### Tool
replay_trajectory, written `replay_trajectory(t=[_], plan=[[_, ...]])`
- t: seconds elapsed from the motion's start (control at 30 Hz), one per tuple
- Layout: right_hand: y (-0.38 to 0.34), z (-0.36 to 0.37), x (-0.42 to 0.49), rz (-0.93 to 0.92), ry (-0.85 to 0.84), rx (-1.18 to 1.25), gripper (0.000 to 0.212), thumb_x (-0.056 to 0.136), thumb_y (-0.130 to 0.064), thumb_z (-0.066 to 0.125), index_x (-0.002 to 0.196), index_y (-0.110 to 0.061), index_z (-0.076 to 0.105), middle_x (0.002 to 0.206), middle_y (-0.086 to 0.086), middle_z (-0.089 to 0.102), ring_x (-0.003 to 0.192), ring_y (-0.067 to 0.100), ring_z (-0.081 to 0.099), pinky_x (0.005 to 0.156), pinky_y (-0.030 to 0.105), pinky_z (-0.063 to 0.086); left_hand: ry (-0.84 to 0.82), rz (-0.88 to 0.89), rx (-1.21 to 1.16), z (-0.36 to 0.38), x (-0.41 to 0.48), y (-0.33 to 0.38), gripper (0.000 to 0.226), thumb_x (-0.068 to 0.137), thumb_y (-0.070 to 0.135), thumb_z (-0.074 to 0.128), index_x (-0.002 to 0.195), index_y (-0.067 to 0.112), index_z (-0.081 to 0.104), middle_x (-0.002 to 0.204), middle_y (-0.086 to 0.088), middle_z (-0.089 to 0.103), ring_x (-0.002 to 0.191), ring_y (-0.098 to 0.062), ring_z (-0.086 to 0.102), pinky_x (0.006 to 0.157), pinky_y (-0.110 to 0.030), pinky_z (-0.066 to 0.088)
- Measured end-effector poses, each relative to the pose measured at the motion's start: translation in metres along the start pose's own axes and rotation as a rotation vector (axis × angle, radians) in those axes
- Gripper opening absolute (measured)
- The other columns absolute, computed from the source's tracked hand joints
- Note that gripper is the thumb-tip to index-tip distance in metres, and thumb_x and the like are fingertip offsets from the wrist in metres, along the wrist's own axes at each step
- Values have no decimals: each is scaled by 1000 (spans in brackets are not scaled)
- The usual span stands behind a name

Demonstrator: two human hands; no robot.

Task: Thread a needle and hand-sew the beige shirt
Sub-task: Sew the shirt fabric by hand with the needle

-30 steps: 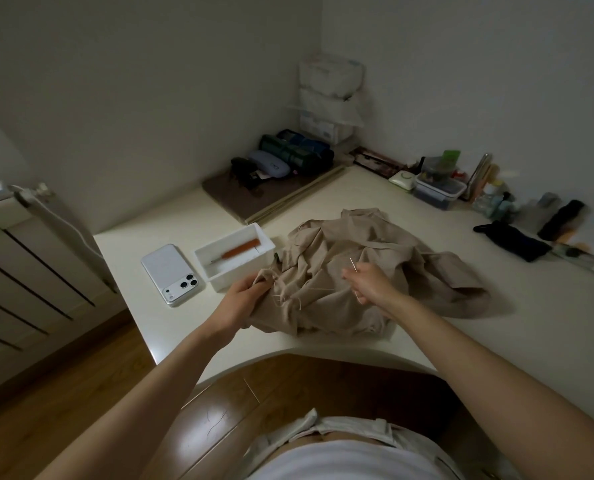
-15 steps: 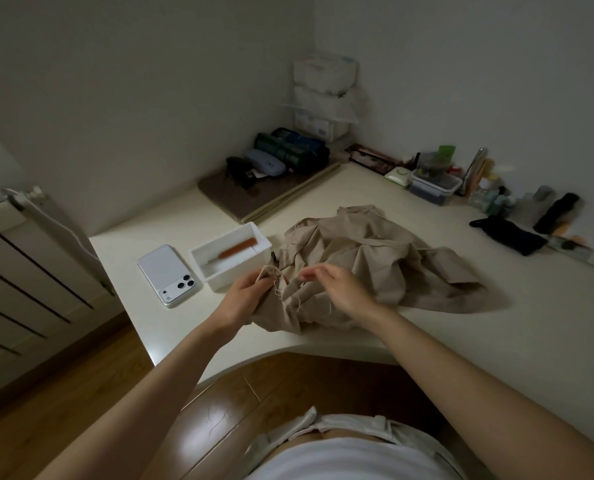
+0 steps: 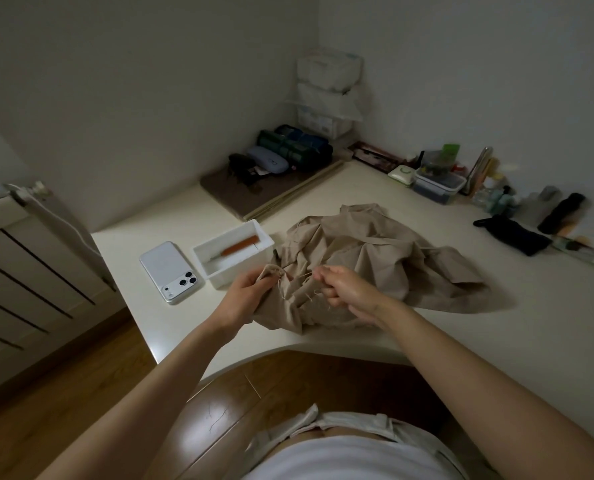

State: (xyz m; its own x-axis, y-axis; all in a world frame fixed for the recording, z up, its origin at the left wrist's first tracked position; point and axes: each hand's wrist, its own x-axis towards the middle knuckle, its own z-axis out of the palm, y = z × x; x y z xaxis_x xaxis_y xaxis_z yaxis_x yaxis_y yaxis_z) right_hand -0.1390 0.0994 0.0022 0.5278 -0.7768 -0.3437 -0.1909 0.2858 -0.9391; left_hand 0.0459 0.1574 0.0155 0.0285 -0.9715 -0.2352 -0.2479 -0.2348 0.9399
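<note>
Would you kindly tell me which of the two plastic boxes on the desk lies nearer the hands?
The white open box beside the phone, just beyond the left hand; the clear box stands far back on the right.

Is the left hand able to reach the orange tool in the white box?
Probably yes: the open white box lies beyond the left hand, and nothing covers the tool. The hand must first release the shirt.

A white box (image 3: pixel 234 270) is sitting on the desk (image 3: pixel 496 341), holding an orange-handled tool (image 3: pixel 241 244) — a white phone (image 3: pixel 170 271) is lying just left of it. Behind the box a brown mat (image 3: pixel 240 199) is lying.
</note>
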Motion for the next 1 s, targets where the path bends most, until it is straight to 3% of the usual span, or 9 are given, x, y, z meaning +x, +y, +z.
replay_trajectory(t=[0.2, 0.37, 0.47, 0.53, 0.6, 0.77, 0.83, 0.9, 1.0], plan=[[21, -16, 7, 181, 329, -54, 30, 104, -25, 28, 81, -17, 46, 67, -2, 36, 52, 8, 31, 45, 16, 29, -40, 31, -52, 1, 2, 0, 27, 100, 23, 45, 97, 21, 72, 86, -8, 68, 73, -19, 61, 57, -32, 44], [38, -18, 9, 337, 468, -67, 31, 103, -26, 30, 104, -9, 56, 72, 0, 44, 57, 10, 37, 46, 19, 32, -71, 61, -32, 5, 0, 3, 24, 100, 18, 43, 98, 15, 67, 84, -1, 67, 71, -8, 61, 56, -15, 47], [41, -15, 12, 247, 468, -262, 37, 104, -28, 26, 102, -14, 61, 98, 4, 58, 82, 14, 52, 76, 28, 41, -62, 77, -1, 7, 1, 4, 24, 100, 20, 43, 96, 18, 67, 90, -1, 66, 77, -6, 62, 66, -15, 49], [39, -13, 12, 122, 496, -445, 41, 104, -25, 23, 107, -15, 63, 118, 7, 58, 102, 18, 54, 84, 27, 39, -44, 101, 44, 8, 1, 5, 26, 100, 20, 43, 99, 13, 67, 84, 1, 64, 62, 5, 58, 54, -8, 44], [30, -7, 9, -35, 527, -547, 39, 104, -21, 26, 114, -13, 63, 119, 5, 58, 107, 16, 54, 86, 24, 41, -24, 104, 55, 10, 1, 6, 26, 101, 18, 42, 100, 8, 66, 71, 5, 59, 48, 7, 52, 42, -5, 35], [4, 29, 1, -161, 414, -319, 37, 104, -25, 27, 110, -10, 61, 102, 0, 63, 95, 12, 59, 86, 26, 49, 46, 116, 5, 14, 1, 8, 24, 100, 15, 43, 98, 5, 65, 64, 5, 56, 45, 5, 51, 41, -6, 35], [1, 39, 2, -157, 395, -317, 38, 105, -26, 26, 114, -8, 58, 106, 6, 63, 93, 12, 58, 80, 16, 47, 53, 120, 8, 16, -1, 9, 24, 100, 17, 44, 98, 9, 66, 65, 6, 60, 47, 5, 53, 42, -6, 35], [0, 45, 3, -157, 412, -318, 37, 105, -25, 27, 119, -5, 54, 105, 8, 59, 83, 7, 52, 63, 3, 40, 59, 117, 43, 15, -2, 9, 24, 100, 22, 45, 97, 11, 67, 70, -2, 62, 51, -1, 53, 46, -13, 38], [3, 46, 4, -148, 425, -296, 35, 104, -23, 27, 120, -6, 53, 111, 8, 59, 85, 4, 50, 58, 1, 39, 51, 105, 59, 13, -1, 6, 27, 99, 22, 47, 101, -1, 62, 86, -26, 61, 70, -24, 54, 62, -33, 43]])
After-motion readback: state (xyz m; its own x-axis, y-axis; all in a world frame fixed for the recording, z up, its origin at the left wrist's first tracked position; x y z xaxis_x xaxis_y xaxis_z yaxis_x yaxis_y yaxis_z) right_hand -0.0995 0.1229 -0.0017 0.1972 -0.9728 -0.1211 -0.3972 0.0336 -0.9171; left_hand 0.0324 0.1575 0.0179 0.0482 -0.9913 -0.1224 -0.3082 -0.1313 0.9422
